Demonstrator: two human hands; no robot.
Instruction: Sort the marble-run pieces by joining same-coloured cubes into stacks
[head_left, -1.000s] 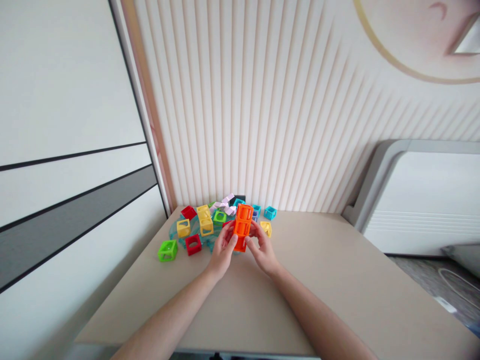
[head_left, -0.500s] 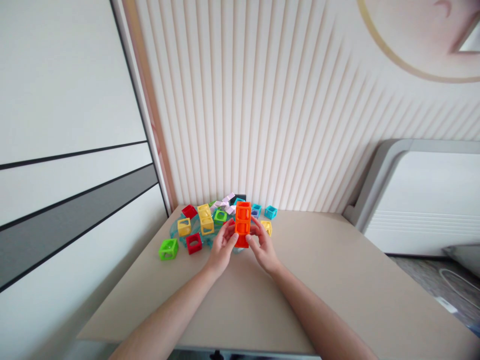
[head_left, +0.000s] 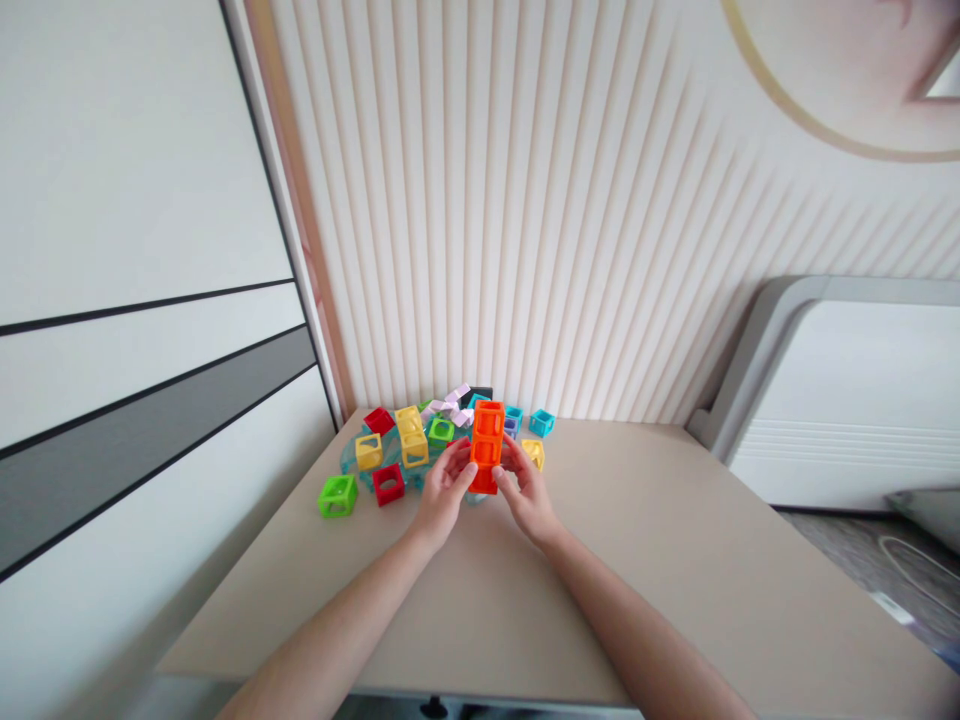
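Note:
An upright stack of orange hollow cubes [head_left: 486, 446] stands between my two hands over the beige table [head_left: 675, 560]. My left hand [head_left: 442, 492] grips the stack's lower left side with thumb and fingers. My right hand [head_left: 525, 492] pinches the lower right side. Just behind lie loose cubes: a green cube [head_left: 336, 496], a red cube [head_left: 388, 484], yellow cubes [head_left: 411, 440] and a teal cube [head_left: 541, 423].
A clear bluish plastic piece [head_left: 356, 462] lies under the cube pile at the table's far left corner. A ribbed wall rises right behind the pile. A white and grey bed end [head_left: 840, 390] stands to the right.
The orange stack was tilted to the right and now stands straight up between my hands. Both hands keep their hold in nearly the same place.

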